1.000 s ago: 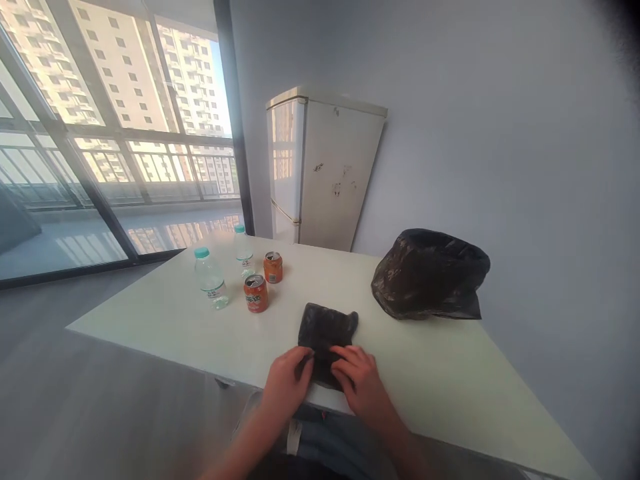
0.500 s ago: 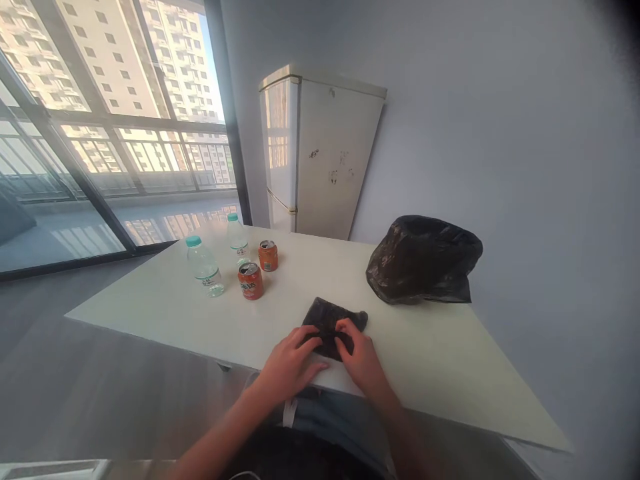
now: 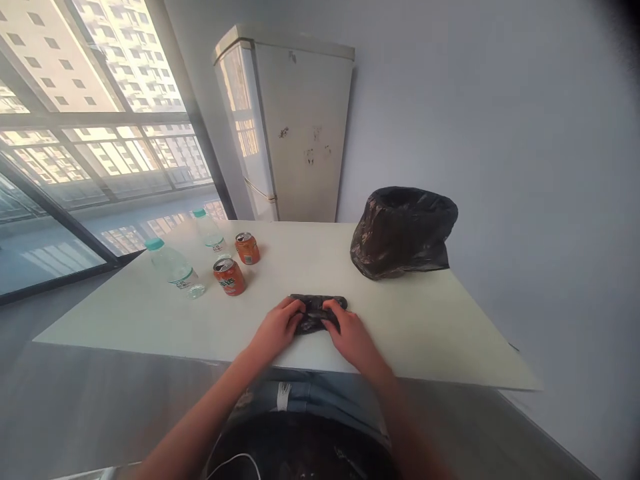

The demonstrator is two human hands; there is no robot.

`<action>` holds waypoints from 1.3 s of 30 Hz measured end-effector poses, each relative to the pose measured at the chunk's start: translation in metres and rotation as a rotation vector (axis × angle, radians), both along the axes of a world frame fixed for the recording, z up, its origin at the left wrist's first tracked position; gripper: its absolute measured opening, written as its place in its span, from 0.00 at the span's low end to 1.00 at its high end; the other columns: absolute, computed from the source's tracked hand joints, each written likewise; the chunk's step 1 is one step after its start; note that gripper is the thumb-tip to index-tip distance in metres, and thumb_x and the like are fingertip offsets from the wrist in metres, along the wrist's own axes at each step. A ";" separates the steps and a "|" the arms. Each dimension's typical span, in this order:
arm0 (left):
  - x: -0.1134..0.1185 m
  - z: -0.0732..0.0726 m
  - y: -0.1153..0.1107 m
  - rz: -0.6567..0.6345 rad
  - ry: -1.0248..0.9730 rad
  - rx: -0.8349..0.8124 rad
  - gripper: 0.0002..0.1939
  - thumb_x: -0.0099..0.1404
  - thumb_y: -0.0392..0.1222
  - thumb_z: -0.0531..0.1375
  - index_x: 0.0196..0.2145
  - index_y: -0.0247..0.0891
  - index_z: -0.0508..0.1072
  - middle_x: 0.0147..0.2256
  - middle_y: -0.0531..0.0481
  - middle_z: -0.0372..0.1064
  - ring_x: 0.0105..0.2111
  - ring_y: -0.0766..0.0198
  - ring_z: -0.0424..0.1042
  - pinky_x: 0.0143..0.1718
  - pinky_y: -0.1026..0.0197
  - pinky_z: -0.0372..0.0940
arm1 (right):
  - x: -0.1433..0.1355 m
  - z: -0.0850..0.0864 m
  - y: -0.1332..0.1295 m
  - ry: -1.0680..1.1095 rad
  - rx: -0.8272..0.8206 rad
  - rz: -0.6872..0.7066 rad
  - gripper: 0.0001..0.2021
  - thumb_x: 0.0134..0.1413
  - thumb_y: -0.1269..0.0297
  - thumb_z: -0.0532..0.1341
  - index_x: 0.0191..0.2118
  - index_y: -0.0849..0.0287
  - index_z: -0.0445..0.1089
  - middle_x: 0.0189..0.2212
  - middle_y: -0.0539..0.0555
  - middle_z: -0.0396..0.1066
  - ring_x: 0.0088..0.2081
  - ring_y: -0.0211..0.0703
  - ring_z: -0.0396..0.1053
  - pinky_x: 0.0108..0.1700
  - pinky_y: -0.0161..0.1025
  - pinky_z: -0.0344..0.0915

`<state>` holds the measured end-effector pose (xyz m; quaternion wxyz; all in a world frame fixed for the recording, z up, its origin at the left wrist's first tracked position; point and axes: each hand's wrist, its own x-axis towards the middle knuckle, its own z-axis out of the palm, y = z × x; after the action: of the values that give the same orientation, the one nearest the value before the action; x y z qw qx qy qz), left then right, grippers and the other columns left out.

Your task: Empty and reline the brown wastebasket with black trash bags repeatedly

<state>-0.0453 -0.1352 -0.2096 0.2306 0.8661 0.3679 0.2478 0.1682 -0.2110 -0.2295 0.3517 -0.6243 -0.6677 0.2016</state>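
A small folded black plastic bag (image 3: 315,313) lies on the white table near its front edge. My left hand (image 3: 277,328) grips the bag's left end, thumb and fingers closed on it. At the other end my right hand (image 3: 347,333) pinches the bag between thumb and fingers. The bag looks like a narrow strip, its far edge rolled or folded over. Parts of both ends are hidden under my fingers.
Left of my hands stand two orange cans (image 3: 230,277) and two clear bottles (image 3: 175,267) with teal caps. A larger black plastic bag (image 3: 400,233) stands open at the right back of the white table (image 3: 425,333). Behind are a white fridge (image 3: 300,127) and a window.
The small black bag has become narrower and straighter, its far part folded toward me. My left hand has closed on its left end. The camera view has shifted.
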 end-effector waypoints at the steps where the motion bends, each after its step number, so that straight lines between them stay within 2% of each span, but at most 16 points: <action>1: 0.000 0.003 0.002 0.013 0.017 0.010 0.08 0.76 0.41 0.54 0.44 0.42 0.73 0.41 0.48 0.74 0.39 0.58 0.75 0.43 0.56 0.70 | 0.001 0.001 0.005 0.037 -0.005 -0.008 0.12 0.66 0.67 0.56 0.52 0.51 0.69 0.45 0.52 0.79 0.45 0.48 0.76 0.50 0.41 0.67; 4: 0.001 0.009 0.007 0.051 0.019 0.054 0.10 0.75 0.48 0.58 0.49 0.43 0.73 0.45 0.48 0.77 0.47 0.55 0.75 0.51 0.52 0.69 | 0.004 0.005 0.020 0.079 -0.002 -0.070 0.11 0.65 0.67 0.55 0.49 0.51 0.69 0.44 0.51 0.78 0.45 0.49 0.76 0.50 0.42 0.68; 6: 0.005 0.009 0.011 0.067 -0.003 0.065 0.11 0.76 0.47 0.57 0.51 0.43 0.73 0.46 0.48 0.77 0.46 0.55 0.76 0.52 0.51 0.69 | 0.003 0.005 0.028 0.063 0.012 -0.131 0.11 0.63 0.69 0.56 0.50 0.52 0.68 0.44 0.53 0.77 0.45 0.49 0.75 0.51 0.43 0.68; 8: 0.012 0.004 0.015 0.120 0.010 0.100 0.10 0.76 0.43 0.54 0.47 0.41 0.75 0.46 0.45 0.78 0.46 0.54 0.76 0.52 0.50 0.70 | 0.001 0.004 0.033 -0.008 0.029 -0.164 0.11 0.62 0.70 0.57 0.48 0.53 0.68 0.44 0.54 0.75 0.46 0.49 0.74 0.51 0.43 0.68; 11: 0.024 -0.009 0.015 0.233 0.081 0.240 0.16 0.77 0.40 0.50 0.47 0.39 0.78 0.57 0.38 0.74 0.59 0.46 0.71 0.60 0.41 0.66 | -0.004 0.001 0.035 -0.149 0.023 -0.168 0.10 0.64 0.72 0.56 0.46 0.54 0.70 0.45 0.55 0.72 0.43 0.47 0.73 0.48 0.41 0.69; 13: 0.031 -0.019 0.010 0.148 0.134 0.297 0.20 0.78 0.40 0.48 0.57 0.38 0.74 0.66 0.37 0.66 0.68 0.46 0.63 0.68 0.39 0.59 | -0.007 0.001 0.033 -0.235 0.052 -0.174 0.12 0.66 0.73 0.54 0.48 0.54 0.71 0.50 0.57 0.71 0.45 0.47 0.73 0.49 0.42 0.70; 16: 0.035 -0.035 0.001 -0.079 0.240 0.259 0.29 0.78 0.47 0.50 0.71 0.34 0.59 0.72 0.36 0.56 0.74 0.47 0.53 0.72 0.39 0.54 | -0.010 0.000 0.028 -0.364 0.186 -0.155 0.18 0.68 0.74 0.51 0.56 0.58 0.72 0.61 0.61 0.69 0.59 0.52 0.68 0.62 0.48 0.65; 18: 0.034 -0.044 -0.003 -0.109 0.307 0.223 0.35 0.77 0.50 0.53 0.73 0.29 0.54 0.73 0.31 0.51 0.75 0.43 0.49 0.72 0.38 0.54 | -0.011 -0.001 0.025 -0.436 0.242 -0.070 0.22 0.70 0.73 0.48 0.62 0.60 0.71 0.68 0.61 0.64 0.69 0.53 0.59 0.71 0.53 0.54; 20: 0.033 -0.052 -0.004 -0.102 0.338 0.224 0.35 0.76 0.48 0.53 0.73 0.26 0.53 0.73 0.28 0.51 0.75 0.41 0.47 0.72 0.36 0.54 | -0.012 -0.006 0.024 -0.480 0.202 0.004 0.25 0.72 0.70 0.46 0.68 0.60 0.67 0.72 0.58 0.60 0.73 0.53 0.52 0.74 0.56 0.47; 23: 0.032 -0.057 -0.003 -0.091 0.329 0.257 0.36 0.77 0.49 0.51 0.74 0.28 0.52 0.74 0.29 0.49 0.75 0.42 0.46 0.72 0.36 0.52 | -0.011 -0.016 0.022 -0.497 0.050 -0.014 0.26 0.76 0.62 0.44 0.72 0.59 0.62 0.73 0.57 0.57 0.74 0.55 0.52 0.74 0.58 0.48; 26: 0.032 -0.058 -0.004 -0.081 0.318 0.264 0.38 0.77 0.52 0.51 0.75 0.30 0.49 0.74 0.31 0.48 0.75 0.42 0.47 0.72 0.37 0.51 | -0.009 -0.022 0.021 -0.525 -0.037 -0.054 0.28 0.77 0.59 0.43 0.73 0.62 0.60 0.74 0.58 0.54 0.75 0.53 0.51 0.75 0.56 0.48; 31: 0.029 -0.057 -0.003 -0.101 0.327 0.263 0.39 0.77 0.54 0.51 0.76 0.29 0.47 0.75 0.32 0.46 0.76 0.42 0.45 0.74 0.39 0.48 | -0.004 -0.021 0.019 -0.599 -0.080 -0.015 0.28 0.76 0.60 0.43 0.75 0.62 0.56 0.76 0.56 0.48 0.77 0.51 0.46 0.76 0.56 0.45; 34: 0.027 -0.057 -0.001 -0.128 0.333 0.272 0.36 0.79 0.53 0.46 0.76 0.32 0.47 0.75 0.36 0.46 0.76 0.46 0.46 0.74 0.41 0.48 | -0.001 -0.021 0.020 -0.610 -0.106 0.021 0.29 0.76 0.59 0.44 0.76 0.61 0.54 0.77 0.55 0.46 0.77 0.51 0.45 0.77 0.56 0.45; 39: 0.027 -0.067 0.002 -0.080 0.342 0.340 0.33 0.80 0.48 0.46 0.77 0.35 0.48 0.75 0.39 0.49 0.75 0.48 0.48 0.73 0.41 0.52 | 0.000 -0.019 0.020 -0.577 -0.080 0.029 0.29 0.76 0.59 0.44 0.77 0.61 0.51 0.77 0.55 0.44 0.77 0.52 0.43 0.77 0.57 0.43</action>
<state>-0.0187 -0.1329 -0.2766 0.0257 0.9357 0.3201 0.1463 0.1677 -0.1912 -0.2488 0.1194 -0.6597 -0.7405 0.0469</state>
